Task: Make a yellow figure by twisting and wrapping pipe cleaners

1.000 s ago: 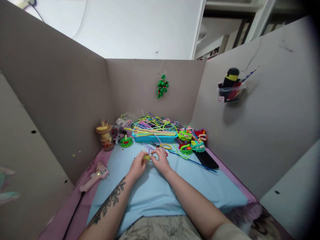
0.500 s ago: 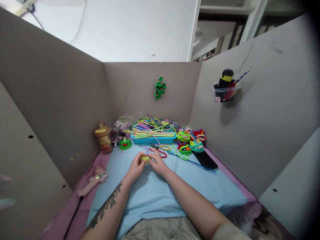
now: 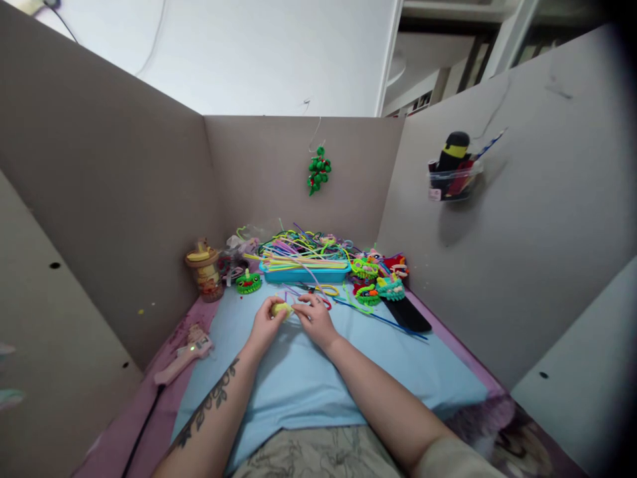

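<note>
My left hand (image 3: 265,326) is closed around a small yellow pipe-cleaner piece (image 3: 281,310), held just above the blue cloth. From the other side, the thumb and index finger of my right hand (image 3: 318,324) pinch at the piece's right end; its finer shape is too small to make out. Purple pipe cleaners (image 3: 286,296) lie just behind the fingers. Scissors (image 3: 327,290) with yellow and red handles rest beyond my right hand, partly hidden by it.
A blue tray (image 3: 303,275) heaped with pipe cleaners stands at the back. Finished colourful figures (image 3: 391,288) crowd the right, beside a black strip (image 3: 409,317). On the left are a green figure (image 3: 248,283), a lidded cup (image 3: 206,279) and a pink glue gun (image 3: 185,357) with its cord.
My left hand has shifted slightly left with the yellow piece, which shows more between the hands. The right fingertips now pinch its right end. The view has tilted a little.
</note>
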